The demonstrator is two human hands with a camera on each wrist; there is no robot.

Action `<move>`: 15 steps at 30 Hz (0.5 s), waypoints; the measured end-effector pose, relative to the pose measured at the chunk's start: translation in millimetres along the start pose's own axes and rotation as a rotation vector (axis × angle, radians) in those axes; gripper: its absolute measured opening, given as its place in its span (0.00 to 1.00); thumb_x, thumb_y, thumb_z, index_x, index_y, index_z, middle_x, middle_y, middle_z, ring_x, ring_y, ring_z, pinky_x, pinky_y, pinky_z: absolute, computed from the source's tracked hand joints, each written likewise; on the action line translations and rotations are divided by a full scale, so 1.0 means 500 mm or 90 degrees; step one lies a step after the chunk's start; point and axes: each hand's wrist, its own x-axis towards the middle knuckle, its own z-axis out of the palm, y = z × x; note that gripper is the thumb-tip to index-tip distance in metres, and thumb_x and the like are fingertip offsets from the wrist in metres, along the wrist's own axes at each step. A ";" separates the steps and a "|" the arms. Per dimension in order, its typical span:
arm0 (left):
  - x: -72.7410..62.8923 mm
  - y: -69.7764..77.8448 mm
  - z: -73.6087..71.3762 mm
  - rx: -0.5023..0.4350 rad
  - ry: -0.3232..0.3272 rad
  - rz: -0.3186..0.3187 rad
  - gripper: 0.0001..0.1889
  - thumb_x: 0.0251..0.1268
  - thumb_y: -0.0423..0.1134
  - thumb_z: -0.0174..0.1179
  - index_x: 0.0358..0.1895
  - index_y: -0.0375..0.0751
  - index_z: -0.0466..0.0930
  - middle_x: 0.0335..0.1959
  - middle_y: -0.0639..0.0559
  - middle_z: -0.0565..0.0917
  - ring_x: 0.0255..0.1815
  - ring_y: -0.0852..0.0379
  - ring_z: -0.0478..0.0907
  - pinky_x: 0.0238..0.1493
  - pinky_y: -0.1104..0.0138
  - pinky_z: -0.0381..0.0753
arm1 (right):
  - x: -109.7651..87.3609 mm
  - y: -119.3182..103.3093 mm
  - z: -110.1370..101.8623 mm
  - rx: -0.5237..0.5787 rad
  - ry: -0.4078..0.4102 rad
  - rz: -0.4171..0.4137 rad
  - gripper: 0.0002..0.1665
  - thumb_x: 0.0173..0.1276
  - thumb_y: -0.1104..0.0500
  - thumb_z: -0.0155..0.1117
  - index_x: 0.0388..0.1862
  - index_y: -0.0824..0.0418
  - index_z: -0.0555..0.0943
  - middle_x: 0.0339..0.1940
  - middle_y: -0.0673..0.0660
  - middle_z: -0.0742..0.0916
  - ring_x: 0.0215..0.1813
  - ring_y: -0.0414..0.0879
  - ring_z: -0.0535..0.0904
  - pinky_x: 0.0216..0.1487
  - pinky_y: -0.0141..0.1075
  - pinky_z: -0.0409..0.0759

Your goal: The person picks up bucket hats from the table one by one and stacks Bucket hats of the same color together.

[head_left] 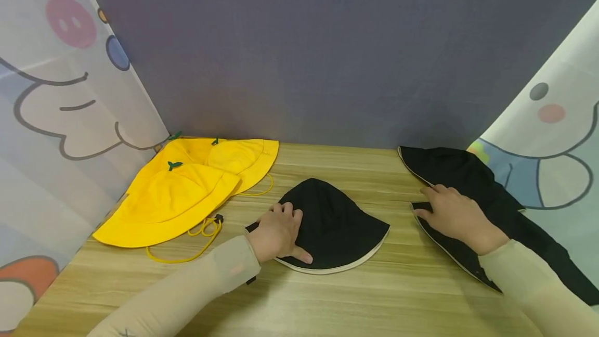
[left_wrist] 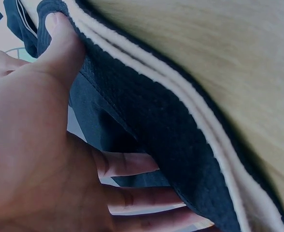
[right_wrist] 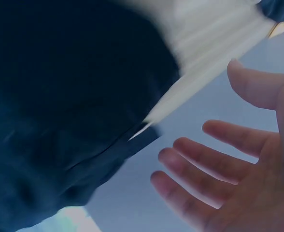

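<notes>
The left hand (head_left: 281, 232) lies on the middle black hat (head_left: 334, 225) on the counter (head_left: 355, 303), its grip loose. The right hand (head_left: 454, 216), grip relaxed, is beside other black hats (head_left: 460, 165). The left sleeve (head_left: 196, 287) shows an X-like mark.

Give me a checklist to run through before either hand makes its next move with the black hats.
1. Left hand on the middle black hat: ok, touching it.
2. Middle black hat lying on the table, brim toward the person: ok.
3. Right hand free: ok, fingers extended, gripping nothing.
4. Middle black hat apart from the black hats on the right: ok, bare table between.
5. Yellow cord tucked under the yellow hats: not ok, it lies out on the table.
6. Count of black hats on the right: cannot tell, they overlap.
</notes>
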 end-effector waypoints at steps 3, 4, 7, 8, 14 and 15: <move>0.000 0.002 0.001 0.008 -0.004 0.001 0.58 0.37 0.87 0.58 0.63 0.42 0.68 0.58 0.39 0.73 0.59 0.39 0.73 0.40 0.48 0.86 | 0.000 0.053 0.001 0.007 -0.015 0.045 0.40 0.68 0.46 0.71 0.64 0.76 0.74 0.55 0.78 0.78 0.53 0.74 0.76 0.43 0.64 0.78; 0.000 0.003 0.001 0.013 -0.003 0.003 0.58 0.37 0.87 0.57 0.62 0.42 0.68 0.58 0.39 0.73 0.59 0.39 0.74 0.40 0.48 0.86 | -0.002 0.071 0.002 0.008 -0.018 0.059 0.41 0.68 0.46 0.71 0.64 0.77 0.73 0.55 0.79 0.78 0.53 0.75 0.75 0.44 0.66 0.77; 0.001 0.006 0.002 0.021 0.000 0.006 0.58 0.38 0.88 0.56 0.62 0.42 0.68 0.58 0.38 0.73 0.59 0.39 0.74 0.40 0.47 0.86 | -0.008 0.121 0.003 0.016 -0.020 0.101 0.42 0.69 0.46 0.68 0.65 0.79 0.70 0.57 0.83 0.74 0.55 0.81 0.69 0.46 0.71 0.72; 0.001 0.006 0.001 0.021 0.001 0.005 0.58 0.38 0.88 0.56 0.62 0.42 0.69 0.58 0.38 0.73 0.59 0.39 0.74 0.41 0.47 0.86 | -0.010 0.137 0.002 0.021 -0.022 0.116 0.43 0.70 0.46 0.67 0.65 0.80 0.68 0.58 0.84 0.72 0.56 0.83 0.66 0.47 0.73 0.70; 0.002 0.006 0.000 0.016 0.003 0.005 0.58 0.38 0.87 0.57 0.63 0.43 0.68 0.57 0.38 0.73 0.58 0.39 0.74 0.40 0.47 0.86 | -0.024 0.218 -0.004 0.058 -0.072 0.226 0.55 0.73 0.35 0.57 0.68 0.86 0.59 0.60 0.89 0.63 0.59 0.88 0.57 0.51 0.77 0.64; 0.002 0.006 0.000 0.018 0.003 0.006 0.58 0.38 0.87 0.57 0.64 0.43 0.68 0.57 0.38 0.73 0.57 0.39 0.74 0.40 0.47 0.86 | -0.027 0.229 -0.004 0.060 -0.082 0.242 0.56 0.73 0.34 0.56 0.67 0.87 0.58 0.59 0.90 0.62 0.58 0.88 0.58 0.51 0.77 0.64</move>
